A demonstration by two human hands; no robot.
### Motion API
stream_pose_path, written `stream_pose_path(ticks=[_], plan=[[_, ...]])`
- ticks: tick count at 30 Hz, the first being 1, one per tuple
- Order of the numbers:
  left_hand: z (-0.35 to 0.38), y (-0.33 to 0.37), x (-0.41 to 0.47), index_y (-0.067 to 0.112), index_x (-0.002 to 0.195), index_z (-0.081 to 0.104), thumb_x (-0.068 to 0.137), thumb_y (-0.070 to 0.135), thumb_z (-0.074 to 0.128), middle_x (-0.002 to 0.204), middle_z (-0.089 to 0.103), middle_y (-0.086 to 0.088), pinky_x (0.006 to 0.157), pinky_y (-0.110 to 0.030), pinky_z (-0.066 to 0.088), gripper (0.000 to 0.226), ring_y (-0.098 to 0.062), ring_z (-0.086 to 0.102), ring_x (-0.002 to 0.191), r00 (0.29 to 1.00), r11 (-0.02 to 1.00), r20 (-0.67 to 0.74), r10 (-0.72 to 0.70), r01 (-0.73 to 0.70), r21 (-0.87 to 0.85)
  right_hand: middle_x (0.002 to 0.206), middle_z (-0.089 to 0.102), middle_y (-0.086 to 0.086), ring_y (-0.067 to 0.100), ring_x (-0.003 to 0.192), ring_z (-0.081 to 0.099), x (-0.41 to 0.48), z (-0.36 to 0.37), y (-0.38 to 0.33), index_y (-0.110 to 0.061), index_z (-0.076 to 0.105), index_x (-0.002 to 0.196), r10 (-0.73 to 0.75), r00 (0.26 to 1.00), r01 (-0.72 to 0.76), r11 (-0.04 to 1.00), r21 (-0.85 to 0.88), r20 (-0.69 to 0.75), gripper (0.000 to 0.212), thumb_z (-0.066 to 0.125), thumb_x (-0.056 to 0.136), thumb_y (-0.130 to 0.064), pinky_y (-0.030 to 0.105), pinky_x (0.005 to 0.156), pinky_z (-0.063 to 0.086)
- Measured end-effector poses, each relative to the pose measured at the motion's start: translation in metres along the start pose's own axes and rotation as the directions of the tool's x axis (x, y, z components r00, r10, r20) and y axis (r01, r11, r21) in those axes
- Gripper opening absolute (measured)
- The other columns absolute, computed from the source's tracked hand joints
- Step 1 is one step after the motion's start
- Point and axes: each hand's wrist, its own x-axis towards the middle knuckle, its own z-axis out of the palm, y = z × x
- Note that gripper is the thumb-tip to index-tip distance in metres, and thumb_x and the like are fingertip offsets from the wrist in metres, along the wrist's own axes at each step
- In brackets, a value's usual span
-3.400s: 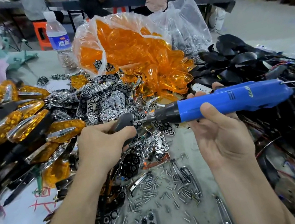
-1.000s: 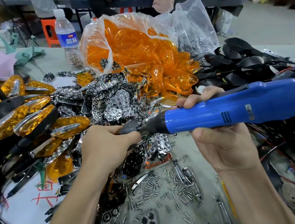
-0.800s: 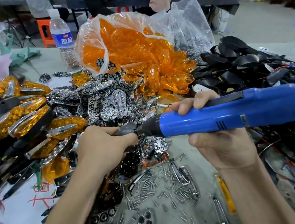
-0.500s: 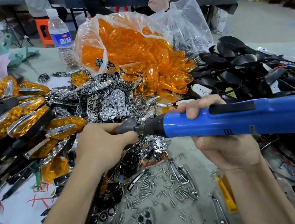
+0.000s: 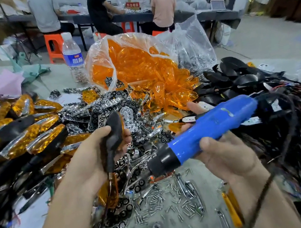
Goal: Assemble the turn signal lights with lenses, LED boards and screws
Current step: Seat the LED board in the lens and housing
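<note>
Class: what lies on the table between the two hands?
In the head view, a heap of chrome parts lies between the left hand and right hand; the nose of the screwdriver reaches over it.

A grey worktable (image 5: 56, 78) crowded with parts: assembled amber lights (image 5: 30, 138) heaped at the left, chrome reflector plates (image 5: 108, 105) in the middle, a clear bag (image 5: 190, 47) spilling orange lenses (image 5: 138, 70) behind them beside a water bottle (image 5: 74, 61), black wired housings (image 5: 239, 79) at the right, and loose screws (image 5: 172, 203) scattered in front.

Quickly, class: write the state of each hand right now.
Left hand: gripping a black turn signal light.
Right hand: gripping the blue electric screwdriver.
</note>
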Motion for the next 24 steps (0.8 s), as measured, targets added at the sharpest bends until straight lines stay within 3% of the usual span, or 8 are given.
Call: stream_pose_path(ticks=[2,6,8,10,15,18,21,24], plan=[[0.0,0.002,-0.002,0.007,0.129,0.062,0.104,0.031,0.048,0.108,0.076,-0.018,0.063,-0.033,0.064,0.037,-0.026,0.076,0.087,1.0,0.997,0.009,-0.026,0.027,-0.077,0.086,0.072,0.009,0.027,0.085,0.073,0.005,0.01,-0.002,-0.01,0.063,0.132,0.029,0.979,-0.045,0.996,-0.077,-0.204,0.076,0.093,0.064,-0.024,0.044,0.067,0.062],[-0.002,0.008,-0.004,0.006,0.129,0.063,0.105,0.033,0.043,0.097,0.07,-0.014,0.035,-0.016,0.039,0.041,-0.016,0.06,0.064,0.996,0.993,0.093,-0.004,0.015,-0.117,0.071,0.072,0.002,0.021,0.063,0.072,0.015,0.018,-0.011,-0.014,0.074,0.077,-0.079,0.819,-0.231,0.861,-0.454,-0.568,0.04,0.094,0.06,-0.045,0.038,0.055,0.06],[0.0,0.012,-0.005,0.009,0.118,0.073,0.104,0.035,0.041,0.091,0.064,-0.013,0.033,-0.017,0.033,0.044,-0.017,0.051,0.062,0.991,0.99,0.132,0.02,0.0,-0.144,0.062,0.07,-0.007,0.019,0.06,0.068,0.012,0.015,-0.016,-0.016,0.071,0.071,-0.142,0.814,-0.384,0.597,-0.705,-0.563,0.051,0.087,0.054,-0.061,0.035,0.057,0.056],[0.0,0.019,-0.006,0.012,0.103,0.08,0.104,0.04,0.037,0.087,0.061,-0.011,0.032,-0.018,0.032,0.051,-0.018,0.048,0.062,0.99,0.982,0.13,0.055,-0.031,-0.185,0.058,0.067,-0.013,0.013,0.056,0.065,0.008,0.015,-0.015,-0.023,0.071,0.072,-0.124,0.828,-0.471,0.375,-0.798,-0.547,0.047,0.082,0.058,-0.067,0.029,0.053,0.049],[0.005,0.039,-0.018,0.008,0.126,0.068,0.097,0.038,0.054,0.095,0.07,-0.013,0.045,-0.023,0.05,0.044,-0.02,0.063,0.069,0.994,0.975,0.098,0.056,-0.033,-0.218,0.08,0.071,-0.002,0.016,0.068,0.068,0.011,0.013,0.002,-0.026,0.07,0.088,-0.006,0.801,-0.594,0.116,-0.796,-0.599,0.044,0.073,0.073,-0.067,0.028,0.057,0.05],[0.007,0.046,-0.027,0.008,0.126,0.065,0.096,0.033,0.056,0.104,0.077,-0.011,0.059,-0.034,0.062,0.04,-0.022,0.075,0.078,0.993,0.992,0.105,0.051,-0.038,-0.118,0.084,0.071,0.002,0.022,0.075,0.069,0.015,0.011,0.014,-0.023,0.067,0.094,0.01,0.794,-0.605,0.093,-0.79,-0.607,0.048,0.071,0.074,-0.066,0.036,0.071,0.059],[0.001,0.052,-0.038,0.014,0.124,0.07,0.072,0.034,0.081,0.116,0.074,-0.01,0.075,-0.041,0.063,0.056,-0.023,0.074,0.09,0.977,0.996,0.203,0.056,-0.07,0.061,0.083,0.069,0.001,0.023,0.077,0.068,0.014,0.015,0.019,-0.023,0.063,0.098,-0.017,0.805,-0.589,0.086,-0.803,-0.593,0.051,0.066,0.078,-0.069,0.037,0.071,0.057],[0.001,0.053,-0.048,0.023,0.123,0.071,0.047,0.031,0.099,0.099,0.072,-0.006,0.077,-0.039,0.053,0.082,-0.026,0.066,0.085,0.972,0.976,0.236,-0.001,-0.051,0.213,0.074,0.054,-0.005,0.024,0.077,0.059,0.01,0.033,0.015,-0.021,0.058,0.099,-0.111,0.816,-0.577,-0.216,-0.788,-0.567,0.05,0.058,0.088,-0.07,0.034,0.065,0.041]])
